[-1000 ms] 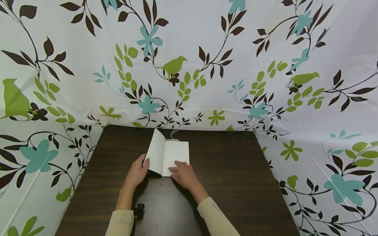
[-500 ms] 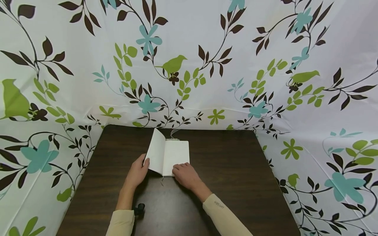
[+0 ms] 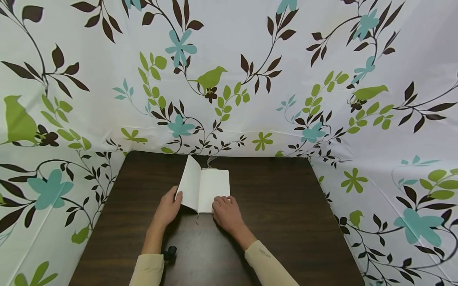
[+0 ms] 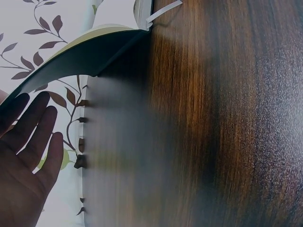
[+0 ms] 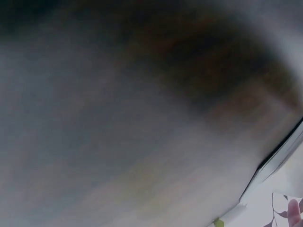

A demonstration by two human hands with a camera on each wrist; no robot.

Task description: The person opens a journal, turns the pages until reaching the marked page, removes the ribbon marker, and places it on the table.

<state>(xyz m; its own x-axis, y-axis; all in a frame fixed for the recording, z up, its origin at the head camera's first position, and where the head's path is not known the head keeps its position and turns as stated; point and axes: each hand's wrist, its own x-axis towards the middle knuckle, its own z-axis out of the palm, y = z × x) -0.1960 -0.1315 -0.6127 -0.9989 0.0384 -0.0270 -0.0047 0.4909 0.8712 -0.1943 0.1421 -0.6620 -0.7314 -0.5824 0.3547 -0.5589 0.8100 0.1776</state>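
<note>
Though dark, glossy table (image 3: 286, 222) beneath notebook (image 3: 212, 186), leafy cloth (image 3: 236, 28) behind.

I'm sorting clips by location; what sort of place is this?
Likely an indoor workspace, perhaps screened off: a dark table, a patterned white backdrop close behind it, and an open notebook.

Book (image 3: 213, 184) open on bench (image 3: 286, 218), nr far edge, slightly L of ctr. We put L grip (image 3: 169, 206) at its L outer edge, R grip (image 3: 226, 211) over near-R corner; ribbon (image 3: 197, 220) at near end of spine, betw. grips. Cloth (image 3: 229, 39) behind bench & along both sides.
</note>
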